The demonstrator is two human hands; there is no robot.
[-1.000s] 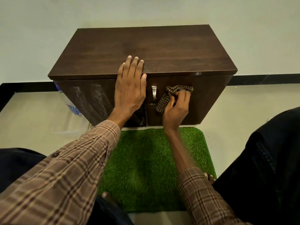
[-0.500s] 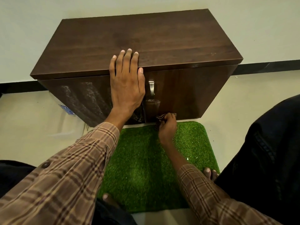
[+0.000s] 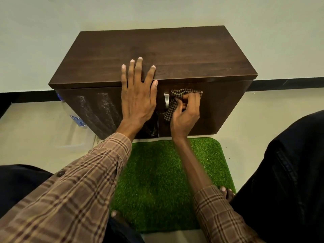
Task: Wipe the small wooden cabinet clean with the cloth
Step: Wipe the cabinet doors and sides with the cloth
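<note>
The small dark wooden cabinet (image 3: 184, 53) stands on the floor against a pale wall. My left hand (image 3: 137, 97) lies flat and open over its top front edge and left door, fingers spread. My right hand (image 3: 185, 114) grips a crumpled brown checked cloth (image 3: 177, 100) and presses it against the upper part of the right door, just right of the metal handle (image 3: 166, 100).
A green artificial-grass mat (image 3: 163, 181) lies on the floor in front of the cabinet. My dark-trousered knees flank it left and right, toes showing at its edges. A clear plastic bottle (image 3: 77, 120) lies left of the cabinet. A black skirting strip runs along the wall.
My right hand with the cloth went down to the bottom of the right door and is now back up beside the handle. My left hand stayed in place on the top edge.
</note>
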